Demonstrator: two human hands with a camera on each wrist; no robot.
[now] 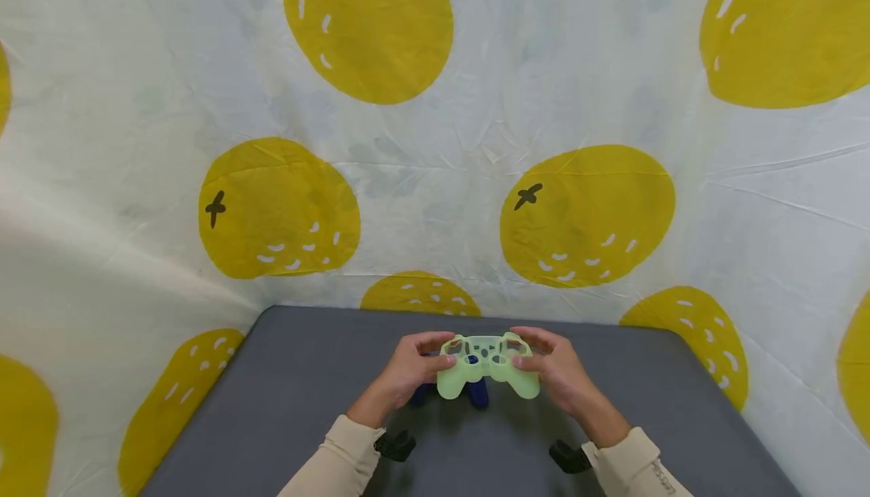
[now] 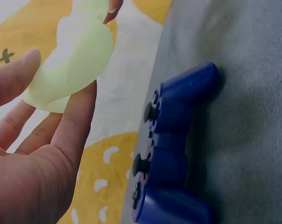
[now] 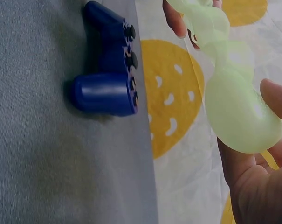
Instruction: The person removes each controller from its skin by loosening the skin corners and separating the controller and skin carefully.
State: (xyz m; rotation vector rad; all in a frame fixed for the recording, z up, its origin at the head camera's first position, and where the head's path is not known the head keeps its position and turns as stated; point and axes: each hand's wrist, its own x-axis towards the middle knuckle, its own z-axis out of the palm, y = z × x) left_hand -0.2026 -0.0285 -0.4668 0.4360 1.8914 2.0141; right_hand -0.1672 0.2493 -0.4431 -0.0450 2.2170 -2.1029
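A pale green translucent silicone controller cover [image 1: 485, 368] is held up between both hands, its button and stick openings showing in the head view. My left hand [image 1: 412, 369] pinches its left side with the thumb on the front and fingers behind. On the opposite side my right hand [image 1: 556, 370] grips it the same way. Below and behind the cover lies a blue game controller [image 1: 479, 394], partly hidden by it in the head view. Both wrist views show this controller [image 2: 171, 154] resting on the table with its black thumbsticks, apart from both hands.
The dark grey table [image 1: 306, 361] reaches back to a white cloth [image 1: 435, 134] printed with yellow fruit, which hangs behind it and at the sides. Black wrist devices [image 1: 396, 446] sit under both forearms, by the beige sleeves [image 1: 340, 455].
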